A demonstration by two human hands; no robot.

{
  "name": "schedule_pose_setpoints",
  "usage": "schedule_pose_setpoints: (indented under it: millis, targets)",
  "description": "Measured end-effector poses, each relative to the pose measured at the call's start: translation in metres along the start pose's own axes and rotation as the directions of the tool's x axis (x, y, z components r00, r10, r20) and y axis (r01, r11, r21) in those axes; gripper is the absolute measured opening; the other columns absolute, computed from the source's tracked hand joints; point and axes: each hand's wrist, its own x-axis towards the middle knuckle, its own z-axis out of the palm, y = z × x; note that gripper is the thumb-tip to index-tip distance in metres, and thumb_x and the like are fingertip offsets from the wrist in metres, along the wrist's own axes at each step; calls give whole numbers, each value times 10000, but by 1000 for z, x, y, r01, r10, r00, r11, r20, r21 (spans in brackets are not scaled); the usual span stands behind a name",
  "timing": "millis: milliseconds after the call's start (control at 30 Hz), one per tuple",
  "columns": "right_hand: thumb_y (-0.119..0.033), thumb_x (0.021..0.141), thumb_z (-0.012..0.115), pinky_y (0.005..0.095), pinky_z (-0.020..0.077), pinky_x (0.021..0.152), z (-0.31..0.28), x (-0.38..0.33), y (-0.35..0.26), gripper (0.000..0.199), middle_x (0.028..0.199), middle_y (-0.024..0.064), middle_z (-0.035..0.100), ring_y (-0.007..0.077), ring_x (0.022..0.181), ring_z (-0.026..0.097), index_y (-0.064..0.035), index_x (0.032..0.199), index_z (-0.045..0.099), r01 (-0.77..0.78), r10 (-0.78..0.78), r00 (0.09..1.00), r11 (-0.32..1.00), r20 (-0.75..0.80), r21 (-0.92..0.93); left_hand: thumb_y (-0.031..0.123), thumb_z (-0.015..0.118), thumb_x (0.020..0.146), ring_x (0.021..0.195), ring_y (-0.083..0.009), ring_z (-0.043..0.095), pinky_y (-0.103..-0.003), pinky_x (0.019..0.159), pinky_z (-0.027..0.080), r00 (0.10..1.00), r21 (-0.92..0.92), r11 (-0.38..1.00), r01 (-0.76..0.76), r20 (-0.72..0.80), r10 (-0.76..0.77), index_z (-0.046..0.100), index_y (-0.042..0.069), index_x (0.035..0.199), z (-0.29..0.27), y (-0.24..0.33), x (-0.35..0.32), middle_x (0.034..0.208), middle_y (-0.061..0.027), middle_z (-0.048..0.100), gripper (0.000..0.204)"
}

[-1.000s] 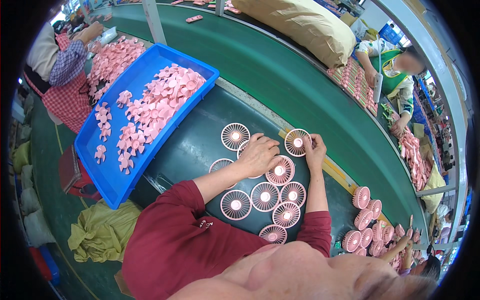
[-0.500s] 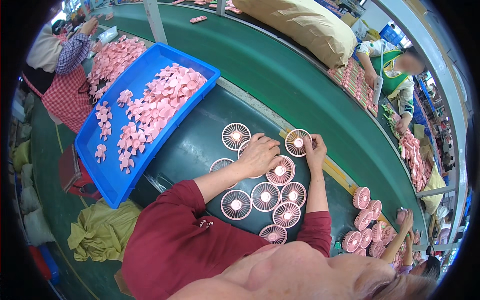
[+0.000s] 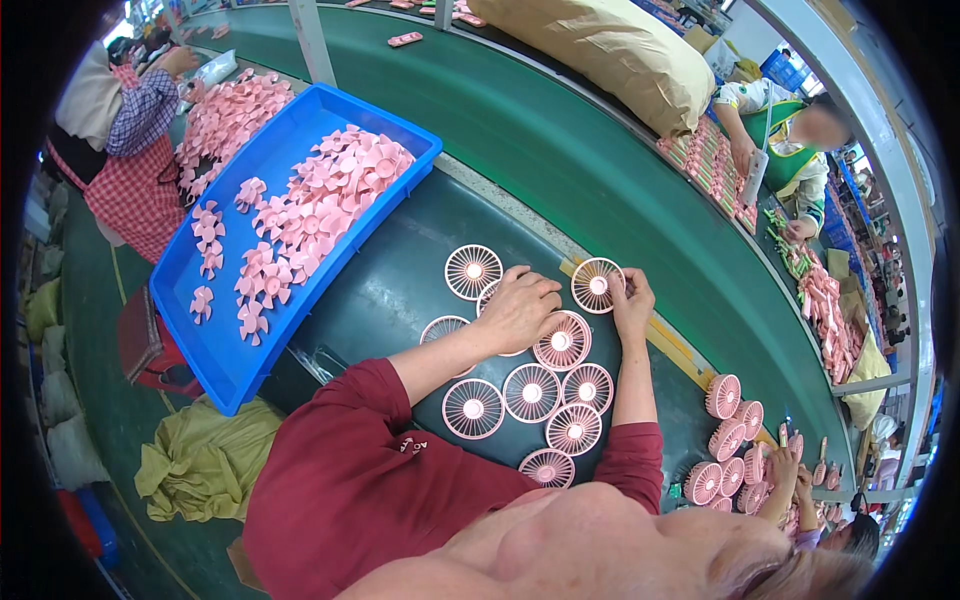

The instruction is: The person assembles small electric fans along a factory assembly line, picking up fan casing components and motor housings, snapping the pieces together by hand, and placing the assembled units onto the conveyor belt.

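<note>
Several round pink fan grilles lie loosely grouped on the dark green work surface (image 3: 400, 270). My right hand (image 3: 632, 302) pinches the rim of one fan grille (image 3: 597, 286) at the group's far right. Spread over other grilles, my left hand (image 3: 515, 312) rests with its fingers bent and slightly apart. It partly hides a grille (image 3: 487, 297) beneath it, and its thumb is near the upper edge of another grille (image 3: 562, 340). Nearer my body lie more grilles, among them one at the left (image 3: 473, 408) and one beside it (image 3: 531, 391).
A blue tray (image 3: 330, 370) of pink fan blades stands at the left. Beyond the work surface runs a green conveyor belt (image 3: 560, 170). Stacked pink fan housings (image 3: 724, 396) stand at the right, near a co-worker's hands (image 3: 782, 485). Other people work at the far left and far right.
My hands and the grilles stay in place. At the lower right, the co-worker's hands have come down and nearer the stacked housings. A pink piece on the belt has shifted slightly right.
</note>
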Motion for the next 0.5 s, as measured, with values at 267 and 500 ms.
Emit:
schedule_pose_setpoints:
  millis: [267, 500]
  targets:
    - [-124, 870, 709, 226, 481, 595, 0, 0, -2, 148, 761, 19, 644, 55, 661, 568, -4, 921, 639, 16, -16, 1000, 1000, -5, -9, 294, 616, 884, 1113, -246, 560, -475, 1041, 325, 1000, -5, 1000, -10, -14, 10, 673, 80, 912, -1, 0, 0, 1143, -87, 644, 224]
    - [-135, 872, 707, 227, 474, 592, -1, 0, 4, 153, 755, 19, 644, 55, 657, 565, -5, 918, 641, 35, -35, 999, 999, -4, -25, 293, 619, 881, 1113, -246, 561, -477, 1041, 325, 1000, -4, 1000, -4, -9, 4, 674, 78, 908, -1, 1, 0, 1141, -89, 648, 223]
